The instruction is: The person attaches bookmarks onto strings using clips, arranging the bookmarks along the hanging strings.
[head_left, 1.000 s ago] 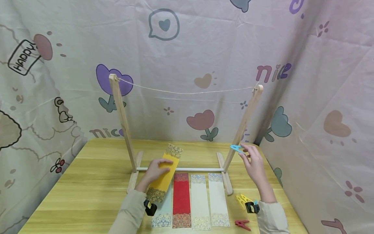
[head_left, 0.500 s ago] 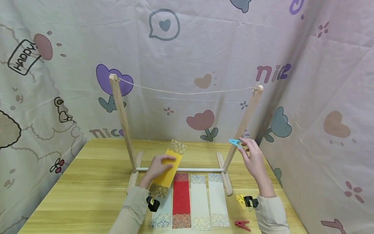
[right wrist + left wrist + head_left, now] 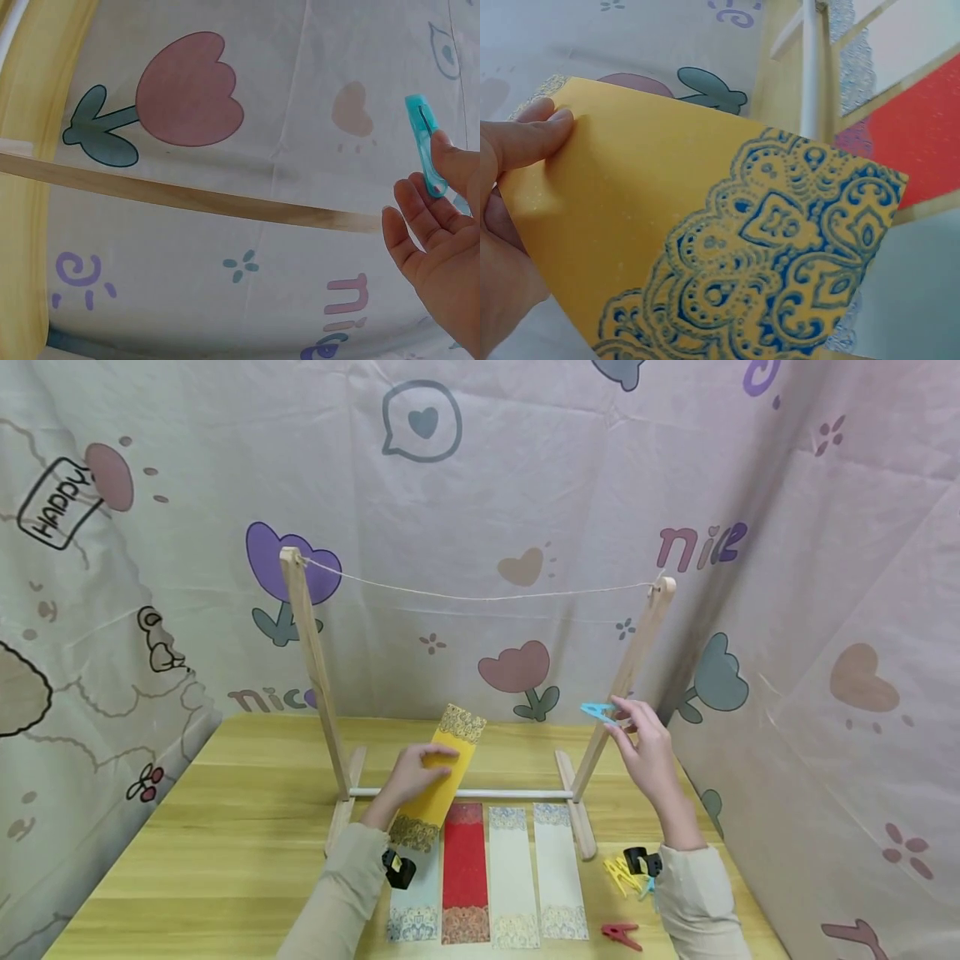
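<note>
In the head view my left hand (image 3: 412,774) pinches a yellow paper strip (image 3: 440,783) by its long edge, thumb on the near face. Lacy patterned bands cross both ends of the strip, which tilts with its top to the right. The left wrist view shows one band (image 3: 780,247) up close, in blue. My right hand (image 3: 647,752) holds a light blue clothespin (image 3: 597,711) between thumb and fingers, by the right post of a wooden rack. In the right wrist view the clothespin (image 3: 421,142) points away from the hand (image 3: 442,232).
A string (image 3: 480,598) hangs slack between the rack's left post (image 3: 311,652) and right post (image 3: 626,668). Below lie a red strip (image 3: 466,864) and several pale strips (image 3: 514,877). At right are yellow clothespins (image 3: 621,874) and a red clothespin (image 3: 620,934).
My left hand has lifted the yellow strip up and a little to the right. The right hand has risen slightly and shifted left with the blue clothespin.
</note>
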Tool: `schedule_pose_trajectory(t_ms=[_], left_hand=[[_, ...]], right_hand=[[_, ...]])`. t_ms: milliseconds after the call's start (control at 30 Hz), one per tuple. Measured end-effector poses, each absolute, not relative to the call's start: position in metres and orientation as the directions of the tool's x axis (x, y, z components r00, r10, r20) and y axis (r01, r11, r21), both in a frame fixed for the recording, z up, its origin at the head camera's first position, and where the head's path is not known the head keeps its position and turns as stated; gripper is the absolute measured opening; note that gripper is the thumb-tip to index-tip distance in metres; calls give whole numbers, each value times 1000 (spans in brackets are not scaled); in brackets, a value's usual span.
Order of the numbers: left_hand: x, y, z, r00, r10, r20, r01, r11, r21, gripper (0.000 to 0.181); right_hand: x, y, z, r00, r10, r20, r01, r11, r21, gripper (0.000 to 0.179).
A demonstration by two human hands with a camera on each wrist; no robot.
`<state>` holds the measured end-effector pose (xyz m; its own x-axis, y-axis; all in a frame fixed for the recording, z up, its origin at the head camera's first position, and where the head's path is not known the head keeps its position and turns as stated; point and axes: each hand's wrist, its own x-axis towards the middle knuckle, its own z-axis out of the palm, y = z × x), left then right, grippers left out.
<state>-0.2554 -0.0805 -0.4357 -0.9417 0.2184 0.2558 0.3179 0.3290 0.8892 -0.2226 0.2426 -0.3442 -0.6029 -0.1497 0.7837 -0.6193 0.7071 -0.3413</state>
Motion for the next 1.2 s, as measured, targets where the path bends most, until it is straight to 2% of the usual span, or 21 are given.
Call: schedule_pose_trajectory(t_ms=[267,467,1000,1200], left_hand=[[-261,-75,-428,-936,231,266,333,333,882,23],[-265,-72,-425,-928,253,273,353,360,864,24],[-270,-61,-416,-927,262,269,353,363,862,23],[-272,-56,-410,-906,278,319,405,347,846,23]], right_hand=[[-228,240,-335,-584,-153,797,-637,695,-333,43],[-230,239,-330,-580,-161,798,-630,711,-314,38],[-234,247,-301,-510,-203,836,-675,696,-243,38],[-236,247,-292,-503,-217,837,-680,696,-229,39]])
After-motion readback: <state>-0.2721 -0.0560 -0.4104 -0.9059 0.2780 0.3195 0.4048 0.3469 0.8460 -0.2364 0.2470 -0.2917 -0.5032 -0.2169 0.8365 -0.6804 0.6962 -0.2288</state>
